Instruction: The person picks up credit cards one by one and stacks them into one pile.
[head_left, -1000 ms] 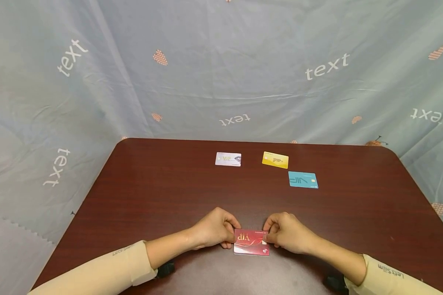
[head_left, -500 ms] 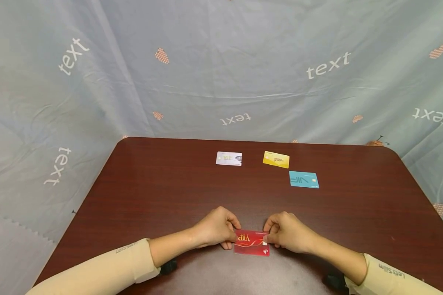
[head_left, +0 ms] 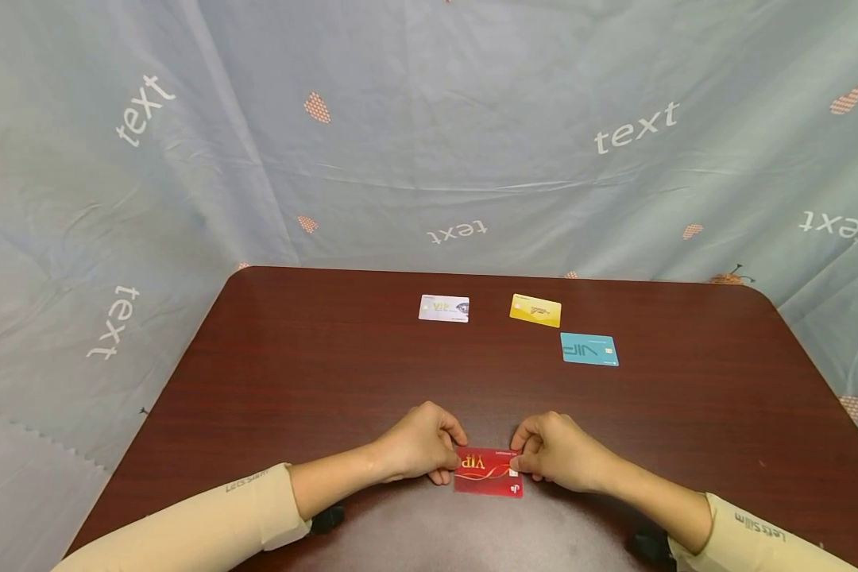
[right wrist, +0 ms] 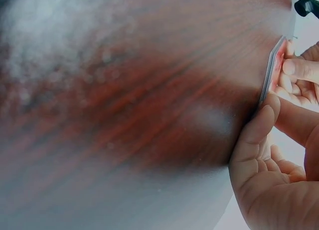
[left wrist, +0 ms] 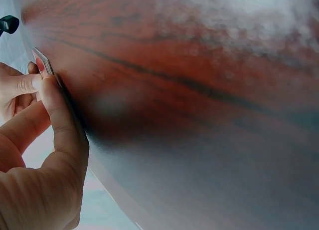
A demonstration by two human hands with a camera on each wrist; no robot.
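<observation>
Nearest of all, two cream sleeves (head_left: pixel 200 512) are seen, with a black thing (head_left: pixel 327 519) under each arm. Just past them, a red card (head_left: pixel 488 481) is held level with its long side to the front, between two hands (whether it is resting on the surface (head_left: pixel 314 365) cannot be told). Its left end is pinched by the fingers of the left hand (head_left: pixel 416 442), and its right end is pinched by the fingers of the right hand (head_left: pixel 565 454). Thin layers are seen along its edge in the right wrist view. Farther off, a blue card (head_left: pixel 589 349) is laid flat on the right. Behind it and to its left, a yellow card (head_left: pixel 535 311) is set a bit aslant. Left of that, with a gap between, a white card (head_left: pixel 444 308) is laid. Past the far edge, a gray-blue cloth (head_left: pixel 515 151) is hung, with white words and orange hearts (head_left: pixel 317 107) printed on it.
</observation>
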